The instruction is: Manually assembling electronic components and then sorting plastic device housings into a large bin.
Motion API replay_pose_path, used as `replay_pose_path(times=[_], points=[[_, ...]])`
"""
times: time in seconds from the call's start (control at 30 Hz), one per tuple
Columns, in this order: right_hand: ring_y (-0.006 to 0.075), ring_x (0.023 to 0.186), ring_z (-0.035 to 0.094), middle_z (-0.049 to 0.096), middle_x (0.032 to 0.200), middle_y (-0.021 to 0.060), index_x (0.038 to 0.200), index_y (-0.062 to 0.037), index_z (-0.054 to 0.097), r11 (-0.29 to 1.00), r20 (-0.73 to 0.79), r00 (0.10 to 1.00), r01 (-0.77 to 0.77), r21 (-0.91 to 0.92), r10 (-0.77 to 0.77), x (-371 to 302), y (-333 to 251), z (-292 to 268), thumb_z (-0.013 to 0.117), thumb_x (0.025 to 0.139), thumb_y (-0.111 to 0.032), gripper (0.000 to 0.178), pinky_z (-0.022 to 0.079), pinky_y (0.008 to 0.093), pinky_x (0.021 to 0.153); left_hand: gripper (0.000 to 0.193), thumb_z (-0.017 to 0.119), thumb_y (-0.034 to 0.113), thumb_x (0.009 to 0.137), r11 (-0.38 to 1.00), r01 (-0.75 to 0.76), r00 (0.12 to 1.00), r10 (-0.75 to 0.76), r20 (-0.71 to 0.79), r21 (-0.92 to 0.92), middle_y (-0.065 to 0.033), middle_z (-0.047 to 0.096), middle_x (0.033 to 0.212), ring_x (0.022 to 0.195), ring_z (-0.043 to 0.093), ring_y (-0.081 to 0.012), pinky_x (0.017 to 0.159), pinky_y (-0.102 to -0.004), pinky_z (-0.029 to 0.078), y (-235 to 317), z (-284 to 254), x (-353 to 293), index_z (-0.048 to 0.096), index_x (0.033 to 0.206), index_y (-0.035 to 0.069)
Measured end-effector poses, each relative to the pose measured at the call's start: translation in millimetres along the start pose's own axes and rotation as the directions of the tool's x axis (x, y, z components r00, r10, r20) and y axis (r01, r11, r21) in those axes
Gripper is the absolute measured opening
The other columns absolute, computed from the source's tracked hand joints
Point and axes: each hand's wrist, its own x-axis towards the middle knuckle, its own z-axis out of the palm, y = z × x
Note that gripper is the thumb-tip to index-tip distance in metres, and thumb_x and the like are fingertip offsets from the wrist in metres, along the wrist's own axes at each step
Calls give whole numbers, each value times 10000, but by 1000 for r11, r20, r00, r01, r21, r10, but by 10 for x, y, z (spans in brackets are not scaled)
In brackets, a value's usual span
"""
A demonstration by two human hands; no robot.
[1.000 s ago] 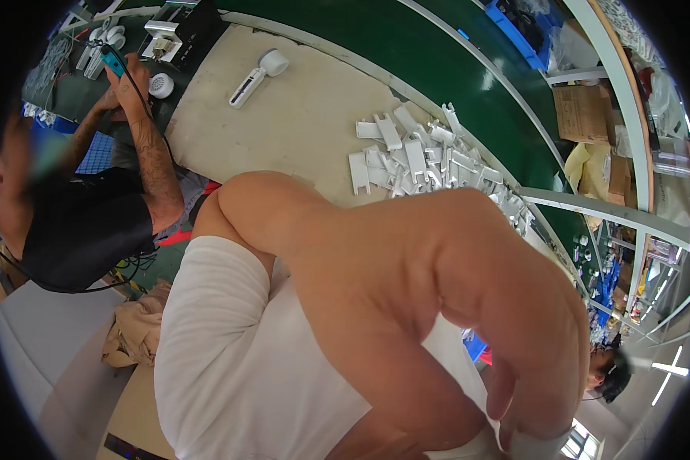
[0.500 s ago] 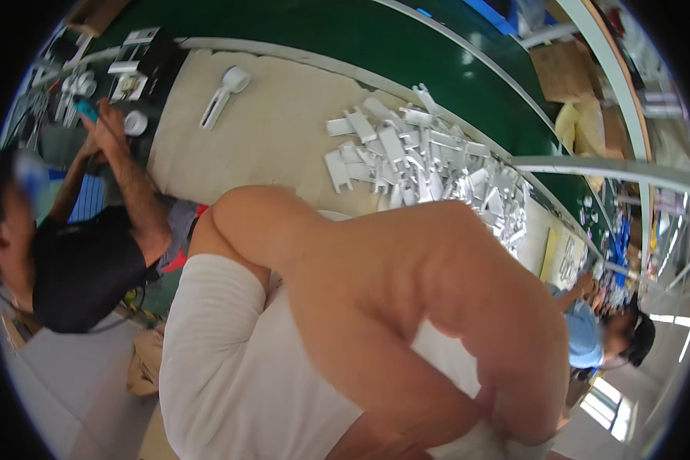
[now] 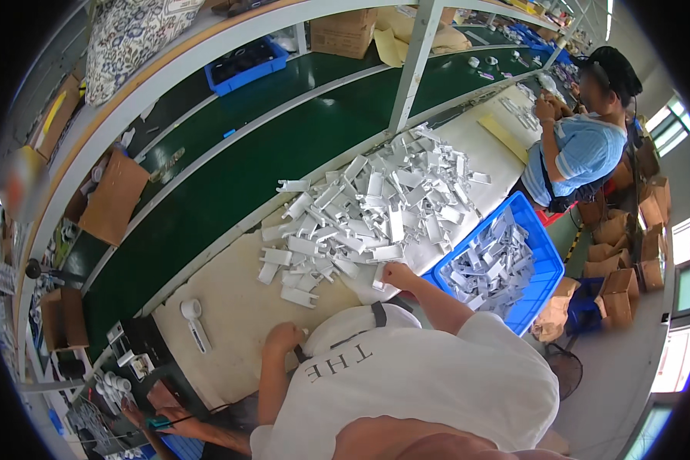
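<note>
My right hand [image 3: 398, 276] is closed at the near edge of a large heap of white plastic parts [image 3: 375, 203]. Between its fingers is one white plastic part [image 3: 378, 277], resting on or just above the table. Off to the left, my left hand [image 3: 285, 337] is curled closed at the table's near edge. A small pale bit shows beside its fingers, but what it holds is hidden. A white rounded thing with dark straps [image 3: 352, 326] lies between my forearms, against my shirt.
A blue bin [image 3: 544, 253] full of similar parts stands at my right. On the left of the table [image 3: 233, 307] lies a white round-headed device [image 3: 195, 326]. Co-workers sit at both sides. A shelf post [image 3: 418, 73] rises beyond the heap, before a green conveyor [image 3: 230, 215].
My arms, earlier raised and crossed close before the camera, are now lowered, with both hands at the table. The view has turned right, bringing the blue bin into sight.
</note>
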Motion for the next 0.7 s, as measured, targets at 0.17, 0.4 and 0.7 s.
replay_pose_path(times=[0.17, 0.4, 0.7], points=[[286, 750, 566, 598, 743, 104, 719, -84, 593, 999, -42, 999, 31, 10, -31, -51, -44, 27, 603, 663, -271, 195, 441, 384, 683, 330, 525, 326, 692, 941, -49, 975, -29, -222, -334, -166, 595, 661, 611, 588, -273, 616, -365, 446, -701, 724, 229, 631, 716, 15], [319, 759, 535, 565, 739, 151, 691, -21, 572, 963, -448, 893, 72, 260, 54, -422, -382, -77, 568, 720, -230, 211, 420, 382, 715, 300, 483, 290, 760, 963, -250, 931, 267, -250, 98, -148, 613, 711, 622, 595, -276, 597, -367, 455, -950, 770, 411, 622, 747, 25], [279, 823, 556, 587, 873, 155, 898, -5, 564, 616, -453, 417, -518, 593, 788, 128, 38, 226, 523, 793, -301, 316, 426, 369, 710, 329, 464, 321, 776, 977, -144, 970, 171, -176, 156, -164, 608, 838, 789, 582, -332, 703, -405, 443, -1091, 1058, 665, 621, 829, 37]])
